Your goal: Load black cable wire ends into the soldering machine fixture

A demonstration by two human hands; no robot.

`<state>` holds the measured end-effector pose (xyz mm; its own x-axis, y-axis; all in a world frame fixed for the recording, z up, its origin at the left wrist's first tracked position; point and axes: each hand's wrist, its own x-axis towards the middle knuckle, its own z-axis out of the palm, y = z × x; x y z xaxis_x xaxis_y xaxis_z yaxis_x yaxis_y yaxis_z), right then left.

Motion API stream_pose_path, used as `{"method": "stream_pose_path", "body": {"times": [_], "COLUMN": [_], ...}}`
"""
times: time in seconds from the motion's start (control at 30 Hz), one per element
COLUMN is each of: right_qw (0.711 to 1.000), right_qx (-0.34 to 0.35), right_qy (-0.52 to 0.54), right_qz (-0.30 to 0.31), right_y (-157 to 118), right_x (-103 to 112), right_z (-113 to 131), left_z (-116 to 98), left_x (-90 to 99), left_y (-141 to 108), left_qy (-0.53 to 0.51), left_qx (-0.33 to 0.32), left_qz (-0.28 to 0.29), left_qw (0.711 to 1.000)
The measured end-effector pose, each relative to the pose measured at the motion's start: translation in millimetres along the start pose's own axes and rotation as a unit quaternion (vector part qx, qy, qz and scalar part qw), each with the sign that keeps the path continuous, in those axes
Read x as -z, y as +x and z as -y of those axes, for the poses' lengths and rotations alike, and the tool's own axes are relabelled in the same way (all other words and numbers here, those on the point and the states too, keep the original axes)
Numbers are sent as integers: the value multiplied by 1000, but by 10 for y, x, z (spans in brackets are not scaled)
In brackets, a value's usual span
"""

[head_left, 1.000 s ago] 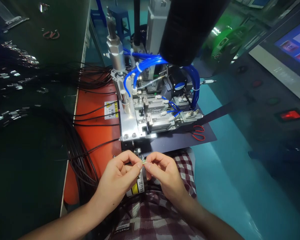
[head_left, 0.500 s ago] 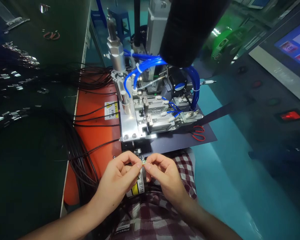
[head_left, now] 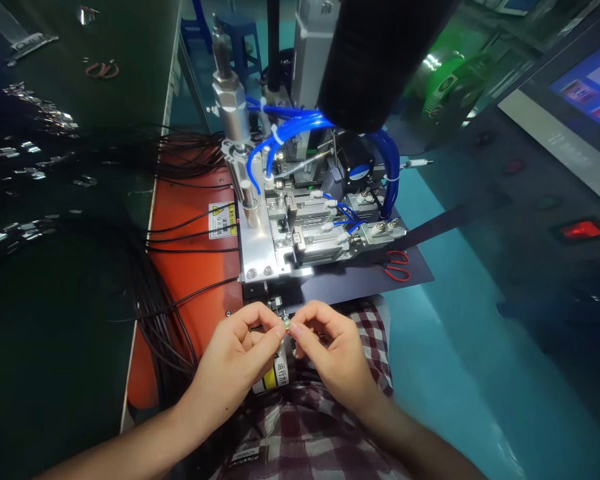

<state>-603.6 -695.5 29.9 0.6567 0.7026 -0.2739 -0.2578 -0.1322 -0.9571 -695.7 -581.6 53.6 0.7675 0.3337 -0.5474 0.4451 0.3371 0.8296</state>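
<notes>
My left hand and my right hand meet fingertip to fingertip at the near edge of the machine. Each is closed in a pinch of thumb and index finger. Between the fingertips shows a tiny greenish-yellow piece, too small to name. Just beyond it is a small metal fitting. Below the fingers sits a part with a white and yellow label. Black cables run on the left of my left hand.
Red-handled scissors lie on the dark plate right of the machine. Blue air hoses arch over it. A dark surface with shiny metal pieces is at the left, a control panel at the right.
The fingertips of my right hand have come slightly closer to those of my left hand, and less of the small piece shows between them. My left hand has hardly moved.
</notes>
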Motion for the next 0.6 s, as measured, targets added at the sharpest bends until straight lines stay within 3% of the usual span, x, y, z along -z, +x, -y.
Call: {"method": "stream_pose_path", "body": {"times": [0.23,0.3,0.5,0.6], "right_qw": [990,993,999,997], "right_qx": [-67,-53,25,60], "right_qy": [101,93,-4,-38], "right_qz": [70,49,26,27], "right_y": [4,-16,-106,-98], "right_x": [19,8,-17,-14], "right_z": [-79,-70,-52,-85], "left_z": [-8,-16,-10,7], "left_x": [-80,-79,-37,-22], "left_y": [-19,-7,-30,-72], "left_qy": [22,42,19,106], "left_qx": [-104,-101,3,-74], "left_qz": [-30,-48,-45,-64], "left_qw": [994,993,999,990]}}
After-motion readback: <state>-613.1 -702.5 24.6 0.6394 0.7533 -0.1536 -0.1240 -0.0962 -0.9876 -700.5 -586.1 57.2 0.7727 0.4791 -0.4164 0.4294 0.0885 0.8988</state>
